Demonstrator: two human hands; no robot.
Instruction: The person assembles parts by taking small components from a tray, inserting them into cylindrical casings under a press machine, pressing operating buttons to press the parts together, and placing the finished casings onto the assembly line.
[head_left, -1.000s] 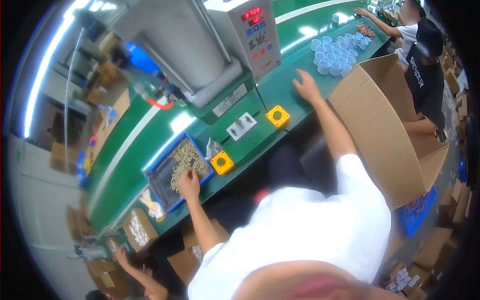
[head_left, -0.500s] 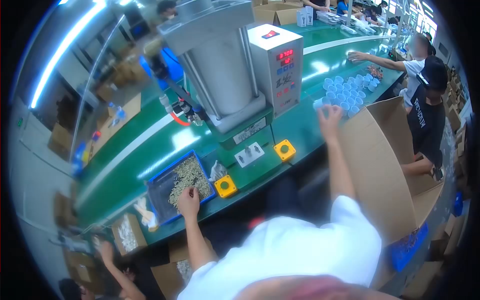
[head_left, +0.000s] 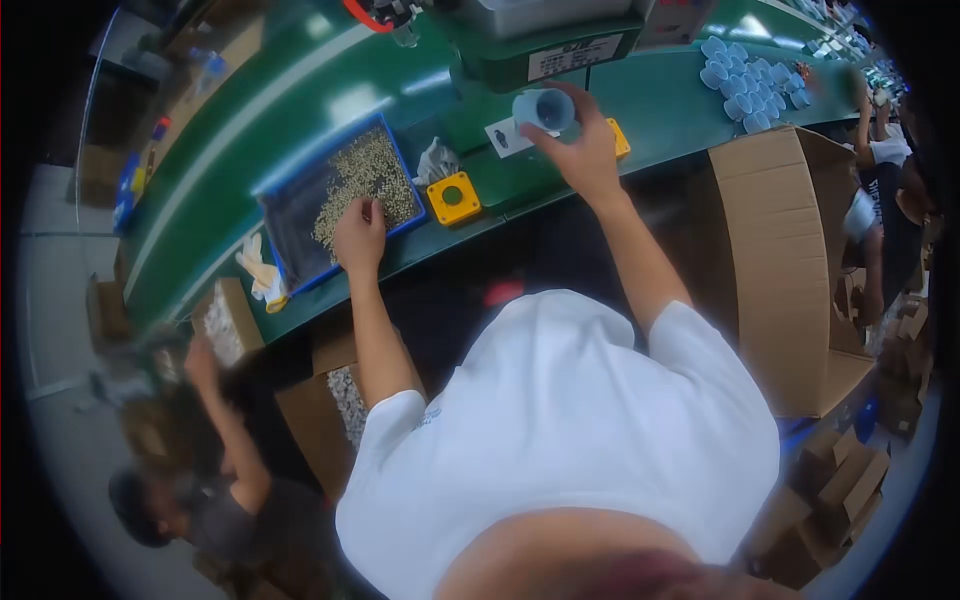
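My right hand (head_left: 585, 150) is wrapped round a clear plastic cup (head_left: 545, 108), above the white plate (head_left: 508, 138) at the press base. Behind it a yellow button box (head_left: 621, 138) is partly covered. My left hand (head_left: 360, 235) is at the near side of a blue tray (head_left: 408, 178), over a heap of small metallic parts (head_left: 370, 165). Its fingers are pinched together; whatever they hold is too small to make out. Another yellow button box (head_left: 454, 199) and a small plastic bag (head_left: 437, 160) are right of the tray.
Many cups (head_left: 745, 85) stand at the upper right on the green table (head_left: 650, 110). A large open carton (head_left: 770, 230) is at the right. Gloves (head_left: 262, 275) lie left of the tray. A co-worker (head_left: 215, 500) sits at lower left; others are at upper right.
My right hand has come from the cup group back to the press with a cup in it. My left hand has stayed at the tray. The camera view has tilted down.
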